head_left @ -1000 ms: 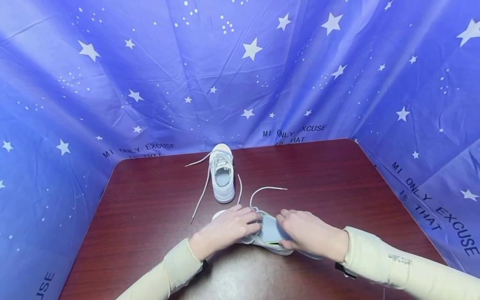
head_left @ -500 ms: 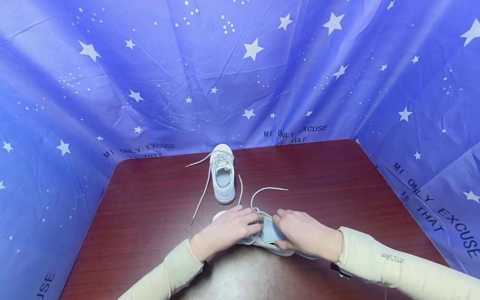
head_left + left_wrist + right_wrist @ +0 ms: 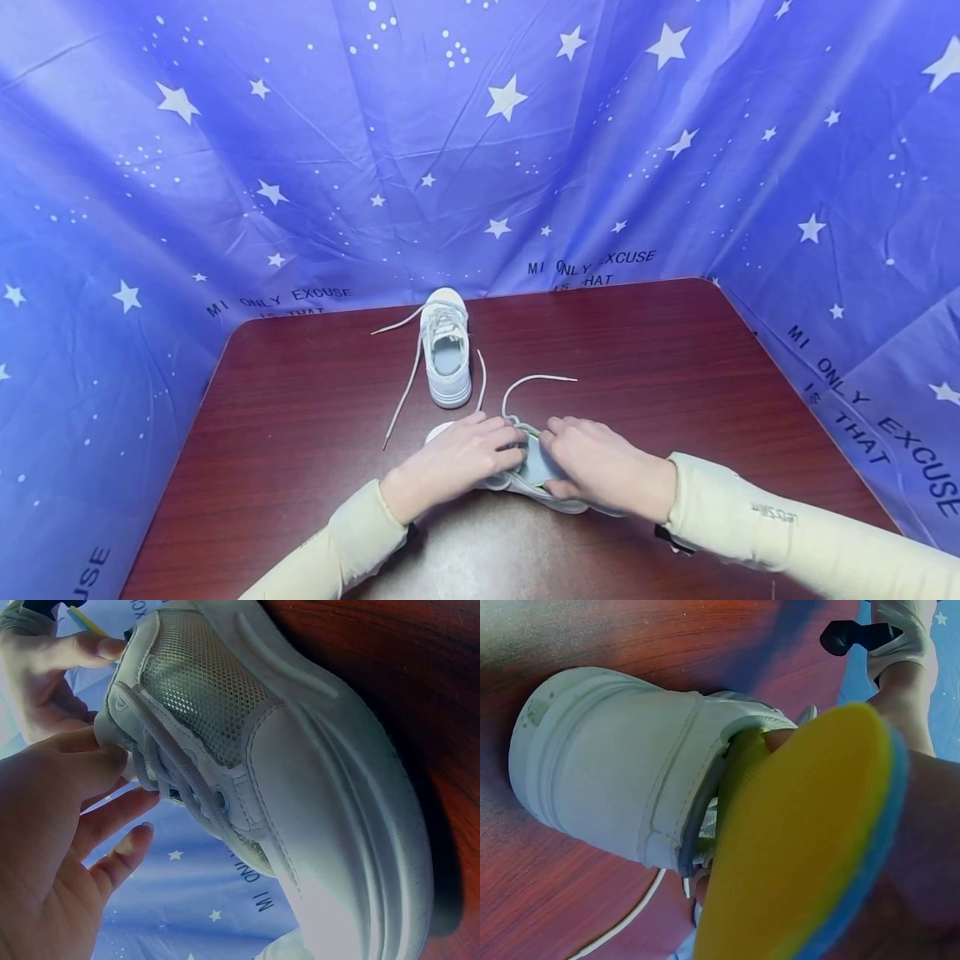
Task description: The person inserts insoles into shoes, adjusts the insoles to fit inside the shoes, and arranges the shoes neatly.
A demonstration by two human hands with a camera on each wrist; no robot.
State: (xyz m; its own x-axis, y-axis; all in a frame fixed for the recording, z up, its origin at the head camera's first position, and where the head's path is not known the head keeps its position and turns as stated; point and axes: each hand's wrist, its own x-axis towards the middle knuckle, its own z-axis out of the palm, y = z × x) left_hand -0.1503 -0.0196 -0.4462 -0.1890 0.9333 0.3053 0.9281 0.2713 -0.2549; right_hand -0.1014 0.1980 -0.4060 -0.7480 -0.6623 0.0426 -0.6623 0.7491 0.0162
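A white lace-up sneaker (image 3: 558, 502) sits near the middle of the table, toe pointing left. At its collar, by the laces, my left hand (image 3: 457, 458) pinches the upper between thumb and fingers; the left wrist view shows this sneaker (image 3: 330, 817) from the toe side. My right hand (image 3: 603, 462) grips an insole, grey-blue (image 3: 538, 463) on top, with fingers and thumb on opposite edges. Its front part lies inside the shoe opening. In the right wrist view the yellow underside of the insole (image 3: 802, 832) slants up out of the heel opening; its front end is hidden inside.
A second white sneaker (image 3: 448, 354) stands farther back, toe away, its untied laces (image 3: 405, 392) trailing to the left. Loose lace ends (image 3: 536, 378) of the nearer shoe lie behind it on the dark red table (image 3: 300, 400). Blue star-printed cloth (image 3: 420, 125) hangs around the table.
My right hand has moved slightly left toward the left hand, and the insole has slid farther into the shoe. The left hand and the second sneaker keep their places.
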